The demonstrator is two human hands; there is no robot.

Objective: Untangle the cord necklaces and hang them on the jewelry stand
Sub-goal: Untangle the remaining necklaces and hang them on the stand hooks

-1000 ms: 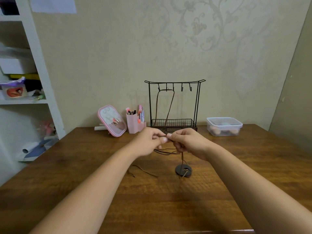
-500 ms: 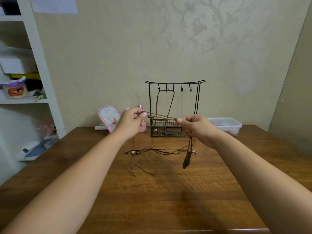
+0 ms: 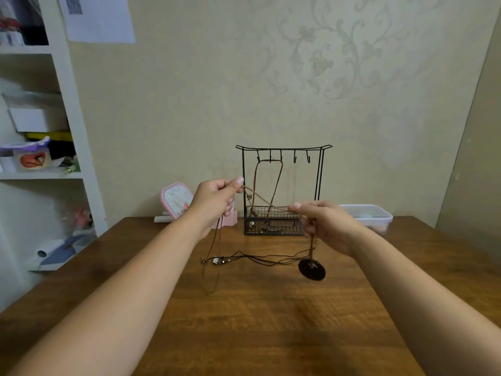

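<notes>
A black wire jewelry stand (image 3: 283, 148) with hooks and a mesh basket stands at the back of the wooden table (image 3: 257, 321). One brown cord necklace (image 3: 279, 180) hangs from its left hooks. My left hand (image 3: 214, 202) and my right hand (image 3: 325, 226) hold a second brown cord necklace (image 3: 264, 200) stretched between them in the air. Its dark round pendant (image 3: 311, 269) dangles below my right hand, just above the table. Its loose ends hang below my left hand. A thin black cord necklace (image 3: 260, 259) with small metal beads lies on the table under my hands.
A pink mirror case (image 3: 174, 198) and a pink holder, mostly hidden by my left hand, stand left of the stand. A clear plastic box (image 3: 366, 214) sits to its right. White shelves (image 3: 40, 175) with clutter line the left wall.
My hands rose from the table and drew apart, lifting the brown cord with its pendant. The left hand has since gone higher, and the pendant has turned face-on.
</notes>
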